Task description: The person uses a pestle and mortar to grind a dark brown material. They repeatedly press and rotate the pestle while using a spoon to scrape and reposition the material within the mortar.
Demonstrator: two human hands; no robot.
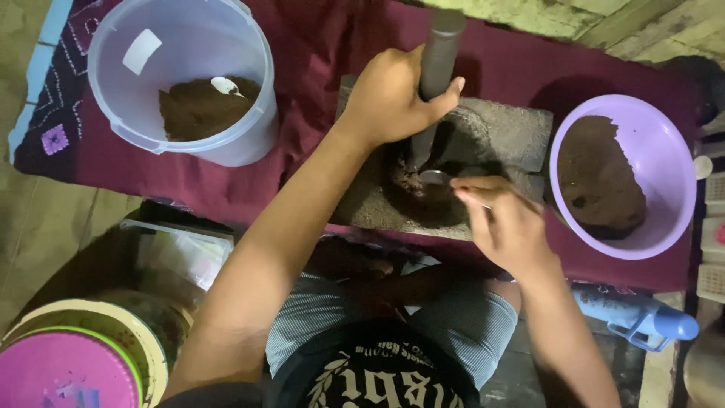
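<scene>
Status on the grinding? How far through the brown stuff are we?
Done, apparently: brown powder sits in the clear bucket, a white scoop lying on it. In hand: the left hand grips the dark pestle standing in the stone mortar; the right hand works a spoon in the bowl's dark mass. Left, seemingly: a sizeable brown heap in the purple bowl.

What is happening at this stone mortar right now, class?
A seated person grips a grey pestle upright in the left hand, its tip down in the stone mortar. The right hand holds a spoon in the dark brown powder there. More powder sits in a clear bucket and a purple bowl on either side.
</scene>
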